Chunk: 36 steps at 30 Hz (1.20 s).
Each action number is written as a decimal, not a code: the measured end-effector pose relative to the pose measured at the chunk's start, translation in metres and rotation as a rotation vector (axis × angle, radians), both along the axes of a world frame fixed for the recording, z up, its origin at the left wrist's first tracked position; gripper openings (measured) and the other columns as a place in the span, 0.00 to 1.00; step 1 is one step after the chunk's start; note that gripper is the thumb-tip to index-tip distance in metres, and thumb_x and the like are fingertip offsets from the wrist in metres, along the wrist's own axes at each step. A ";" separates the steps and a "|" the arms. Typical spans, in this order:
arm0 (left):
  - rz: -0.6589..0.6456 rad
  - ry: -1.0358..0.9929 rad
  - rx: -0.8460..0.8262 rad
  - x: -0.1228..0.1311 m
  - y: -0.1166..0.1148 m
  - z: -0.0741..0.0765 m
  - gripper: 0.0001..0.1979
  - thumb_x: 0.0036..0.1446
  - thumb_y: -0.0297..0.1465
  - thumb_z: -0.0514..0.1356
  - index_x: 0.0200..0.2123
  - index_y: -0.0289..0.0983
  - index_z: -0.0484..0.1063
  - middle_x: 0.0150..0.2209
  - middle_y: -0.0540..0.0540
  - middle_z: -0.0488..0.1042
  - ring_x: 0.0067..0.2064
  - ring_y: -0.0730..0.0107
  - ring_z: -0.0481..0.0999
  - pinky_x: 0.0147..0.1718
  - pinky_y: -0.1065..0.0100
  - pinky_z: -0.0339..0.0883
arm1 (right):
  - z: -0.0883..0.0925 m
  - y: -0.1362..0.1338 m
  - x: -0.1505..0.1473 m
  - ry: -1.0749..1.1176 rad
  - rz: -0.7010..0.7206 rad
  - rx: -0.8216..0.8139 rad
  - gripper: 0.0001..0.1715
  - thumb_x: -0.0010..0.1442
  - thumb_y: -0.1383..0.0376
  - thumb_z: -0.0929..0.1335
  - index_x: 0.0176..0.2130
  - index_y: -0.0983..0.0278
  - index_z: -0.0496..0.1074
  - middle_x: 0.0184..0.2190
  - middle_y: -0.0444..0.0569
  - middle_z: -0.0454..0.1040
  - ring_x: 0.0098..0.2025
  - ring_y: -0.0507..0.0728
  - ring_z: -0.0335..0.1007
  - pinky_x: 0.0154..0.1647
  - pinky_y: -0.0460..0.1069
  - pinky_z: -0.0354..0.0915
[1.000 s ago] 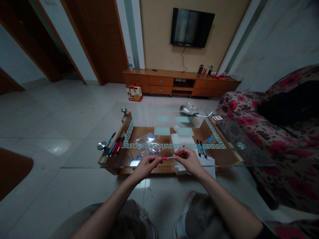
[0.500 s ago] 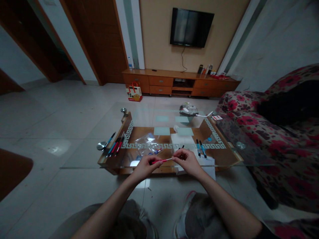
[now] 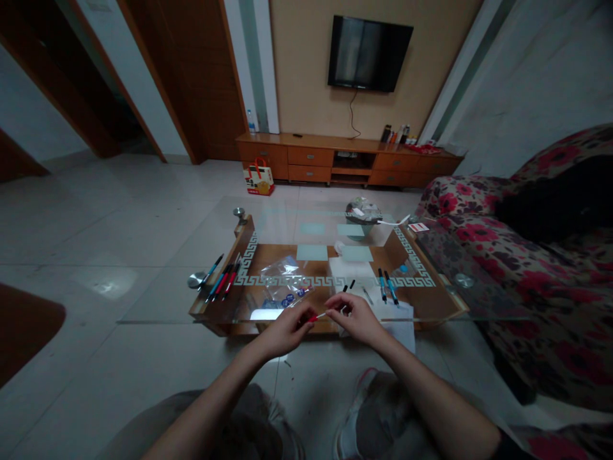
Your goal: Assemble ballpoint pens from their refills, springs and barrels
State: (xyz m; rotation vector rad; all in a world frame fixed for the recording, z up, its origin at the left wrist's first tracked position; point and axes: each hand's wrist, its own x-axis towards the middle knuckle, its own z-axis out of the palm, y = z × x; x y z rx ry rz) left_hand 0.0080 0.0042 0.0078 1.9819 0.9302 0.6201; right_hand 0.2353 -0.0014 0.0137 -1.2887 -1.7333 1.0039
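Above the front edge of the glass table, my left hand (image 3: 291,331) is closed around a red pen barrel (image 3: 313,318). A thin white refill (image 3: 322,315) sticks out of the barrel towards my right hand (image 3: 355,317), whose thumb and fingers pinch its far end. Beyond my right fingers lie small black pen parts (image 3: 352,284) and a thin, greyish piece (image 3: 368,295) too small to name. Two blue and black pens (image 3: 387,287) rest to the right. At the left lie several blue, red and black pens (image 3: 223,281).
Clear plastic bags (image 3: 285,271) with blue-labelled items lie on the glass table (image 3: 163,300). White paper (image 3: 402,313) sits at its front right. A bag-lined bowl (image 3: 363,211) stands at the back. The flowered sofa (image 3: 460,223) is on the right.
My hands have come slightly closer together and lower. Less of the white refill shows between them, and my left fingers now cover more of the red barrel.
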 end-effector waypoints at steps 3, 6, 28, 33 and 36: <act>-0.011 -0.020 0.047 0.000 0.000 -0.001 0.11 0.63 0.30 0.53 0.47 0.39 0.70 0.41 0.45 0.75 0.41 0.65 0.72 0.41 0.68 0.64 | -0.002 -0.001 -0.002 0.003 0.019 -0.011 0.11 0.58 0.60 0.71 0.40 0.63 0.77 0.35 0.48 0.79 0.36 0.56 0.74 0.33 0.48 0.65; -0.034 -0.026 0.047 0.001 -0.002 0.001 0.14 0.62 0.28 0.53 0.51 0.40 0.70 0.45 0.44 0.75 0.43 0.65 0.72 0.43 0.67 0.64 | -0.003 -0.002 -0.004 0.005 0.039 -0.022 0.11 0.59 0.61 0.70 0.42 0.62 0.77 0.36 0.48 0.79 0.35 0.55 0.74 0.34 0.48 0.65; 0.112 0.017 0.044 0.004 0.001 0.003 0.15 0.67 0.39 0.51 0.34 0.37 0.71 0.30 0.48 0.73 0.32 0.68 0.70 0.31 0.71 0.59 | 0.004 0.011 0.019 -0.059 -0.271 0.093 0.17 0.65 0.54 0.64 0.45 0.62 0.73 0.27 0.46 0.73 0.29 0.55 0.68 0.31 0.48 0.63; 0.176 0.013 0.079 0.002 0.004 0.000 0.15 0.67 0.38 0.50 0.34 0.38 0.71 0.30 0.48 0.74 0.32 0.67 0.70 0.33 0.70 0.59 | 0.002 0.023 0.050 -0.395 -0.337 0.311 0.16 0.63 0.61 0.64 0.49 0.62 0.72 0.45 0.55 0.73 0.44 0.61 0.69 0.48 0.55 0.65; 0.229 0.003 0.093 0.001 0.005 -0.003 0.14 0.67 0.38 0.51 0.34 0.38 0.71 0.30 0.48 0.74 0.32 0.67 0.71 0.33 0.70 0.58 | -0.009 0.022 0.052 -0.560 -0.290 0.325 0.22 0.63 0.62 0.64 0.55 0.61 0.70 0.53 0.57 0.69 0.55 0.65 0.65 0.57 0.59 0.60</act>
